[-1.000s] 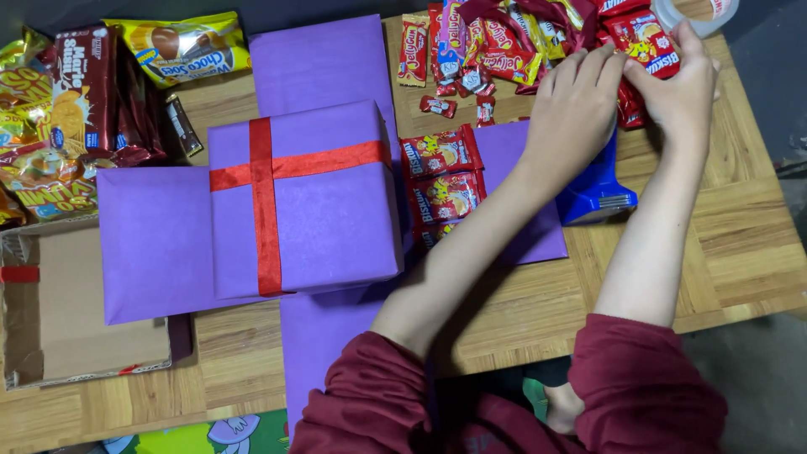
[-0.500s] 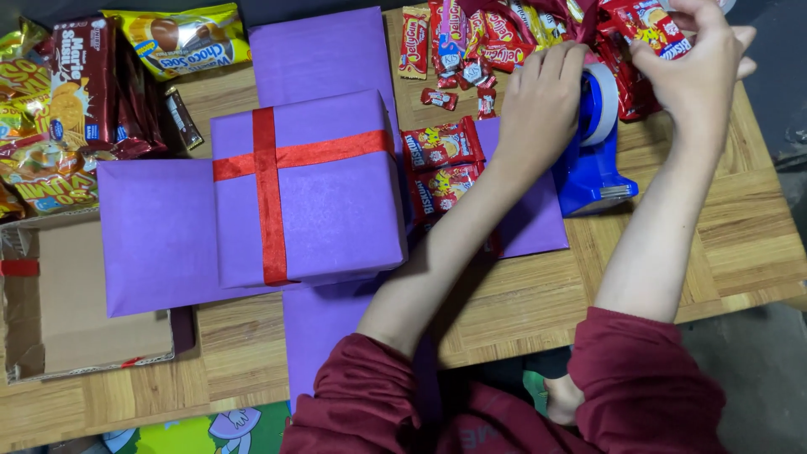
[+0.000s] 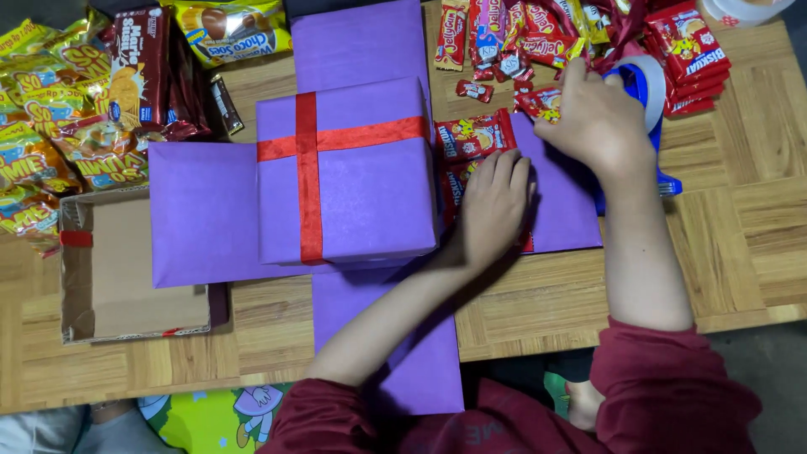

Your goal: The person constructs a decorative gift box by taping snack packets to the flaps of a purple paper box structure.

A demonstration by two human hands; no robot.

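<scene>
Left hand [image 3: 494, 210] lies flat, fingers spread, pressing red snack packets [image 3: 471, 139] onto the purple paper flap [image 3: 563, 210] right of centre. Right hand [image 3: 593, 122] is closed over the blue tape dispenser [image 3: 643, 92] in the upper right, just beside more packets. Purple box w/ red ribbon [image 3: 345, 172] sits mid-frame; open cardboard box [image 3: 126, 269] at lower left on the wooden table [image 3: 740, 219].

wooden parquet table [image 3: 756, 210], dark floor [image 3: 773, 370] beyond; even light
</scene>
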